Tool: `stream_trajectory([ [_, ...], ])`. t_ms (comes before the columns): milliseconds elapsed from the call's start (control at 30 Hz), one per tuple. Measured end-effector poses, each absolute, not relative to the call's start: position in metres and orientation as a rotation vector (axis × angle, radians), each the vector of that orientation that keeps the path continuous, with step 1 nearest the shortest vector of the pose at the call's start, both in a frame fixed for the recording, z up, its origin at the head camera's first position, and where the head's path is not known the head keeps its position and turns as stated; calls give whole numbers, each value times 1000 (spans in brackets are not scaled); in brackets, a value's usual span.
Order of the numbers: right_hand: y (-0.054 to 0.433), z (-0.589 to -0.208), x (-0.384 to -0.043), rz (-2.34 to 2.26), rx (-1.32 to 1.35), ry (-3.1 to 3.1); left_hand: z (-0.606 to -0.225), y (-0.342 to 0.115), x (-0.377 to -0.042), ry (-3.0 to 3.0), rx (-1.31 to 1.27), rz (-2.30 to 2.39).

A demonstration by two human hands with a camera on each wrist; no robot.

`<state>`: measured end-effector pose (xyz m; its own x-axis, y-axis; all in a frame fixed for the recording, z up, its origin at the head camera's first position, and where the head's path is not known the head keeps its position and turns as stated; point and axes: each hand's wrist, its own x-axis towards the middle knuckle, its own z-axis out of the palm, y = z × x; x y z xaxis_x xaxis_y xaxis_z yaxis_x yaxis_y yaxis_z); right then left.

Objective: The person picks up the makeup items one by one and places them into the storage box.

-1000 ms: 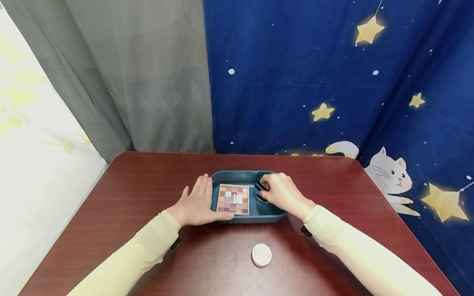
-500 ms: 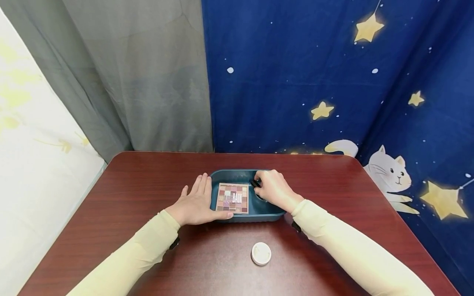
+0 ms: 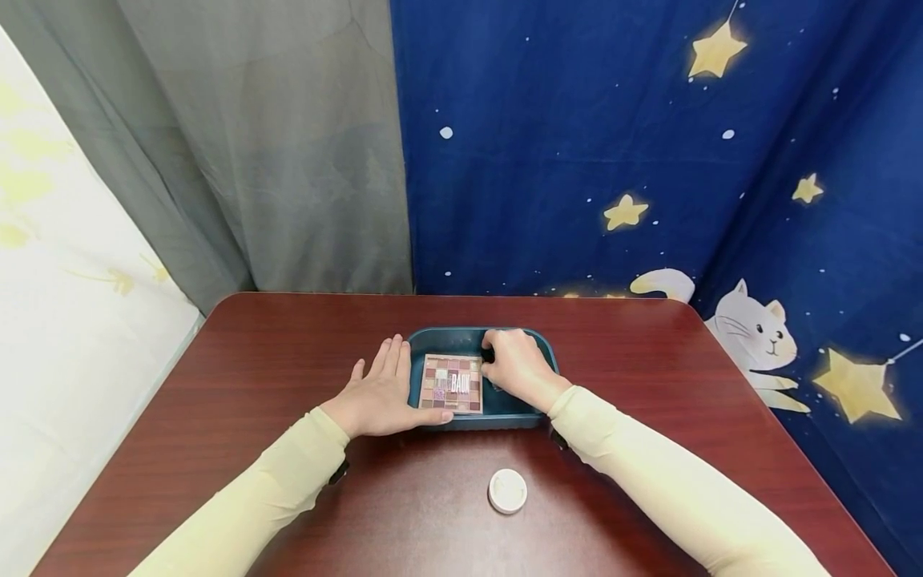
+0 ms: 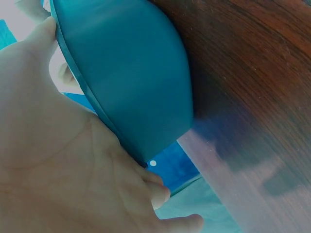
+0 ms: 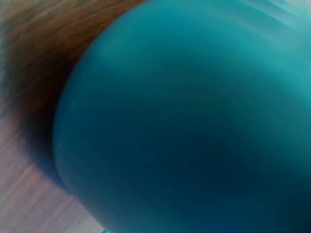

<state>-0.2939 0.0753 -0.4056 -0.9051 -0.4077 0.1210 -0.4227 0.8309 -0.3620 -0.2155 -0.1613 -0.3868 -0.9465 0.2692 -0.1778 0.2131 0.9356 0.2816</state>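
Observation:
A teal tray (image 3: 490,422) sits on the table, holding a square eyeshadow palette (image 3: 451,385) with a patchwork lid on its left side. My left hand (image 3: 382,401) lies along the tray's left end, fingers straight and thumb over the front rim. The left wrist view shows that palm (image 4: 73,141) against the tray's outer wall (image 4: 126,73). Inside the tray, my right hand (image 3: 521,367) pinches a small dark object (image 3: 488,353) beside the palette; the fingers mostly hide it, so its kind is unclear. A blurred tray wall (image 5: 170,97) fills the right wrist view.
A small round white container (image 3: 508,491) stands on the reddish-brown table (image 3: 303,328) in front of the tray. Behind the table hang a grey curtain (image 3: 303,160) and a blue star-patterned one (image 3: 505,200).
My right hand has moved left within the tray, carrying the dark object up close to the palette. The left hand has stayed at the tray's left end.

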Motion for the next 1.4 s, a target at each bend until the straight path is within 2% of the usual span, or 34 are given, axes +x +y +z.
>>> stream_trajectory([
  [1400, 64, -408, -290, 473, 675, -2981, -387, -163, -215, 2876, 367, 376],
])
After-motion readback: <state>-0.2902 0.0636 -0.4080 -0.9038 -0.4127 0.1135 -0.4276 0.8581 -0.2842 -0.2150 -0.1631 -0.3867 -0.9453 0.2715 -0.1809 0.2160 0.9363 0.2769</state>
